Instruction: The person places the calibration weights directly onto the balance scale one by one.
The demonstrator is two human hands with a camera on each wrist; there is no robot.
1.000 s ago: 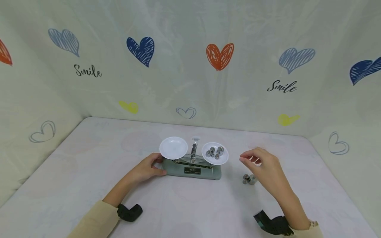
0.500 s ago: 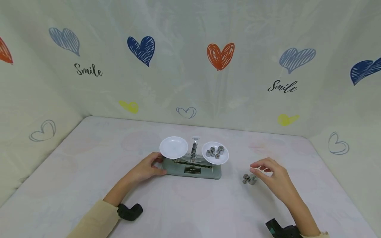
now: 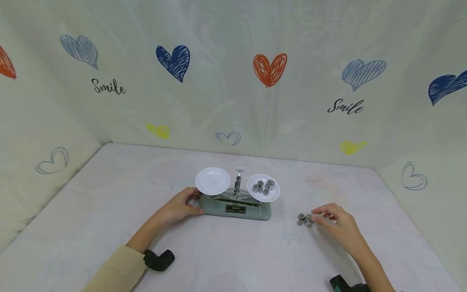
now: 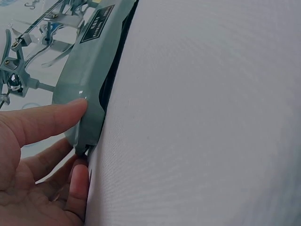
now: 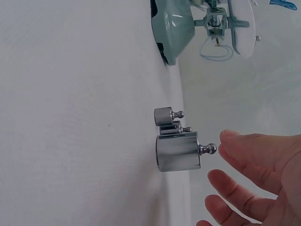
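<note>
Left hand on the scale, right hand just short of the loose weights.

We find the left hand (image 3: 180,207) holding the left end of the grey-green scale (image 3: 237,209): in the left wrist view the thumb presses the end of the base and the fingers curl under it. Right of that grip stands an empty white pan (image 3: 213,181), then the pointer post, then a second pan (image 3: 263,187) carrying several small metal weights (image 3: 262,186). Further right, a cluster of loose weights (image 3: 305,220) stands upright on the white table (image 3: 109,202), well apart from the scale. Just right of the cluster, the right hand (image 3: 337,227) is spread and relaxed, fingertips (image 5: 230,141) near the knob of the largest weight (image 5: 178,151), not gripping it.
</note>
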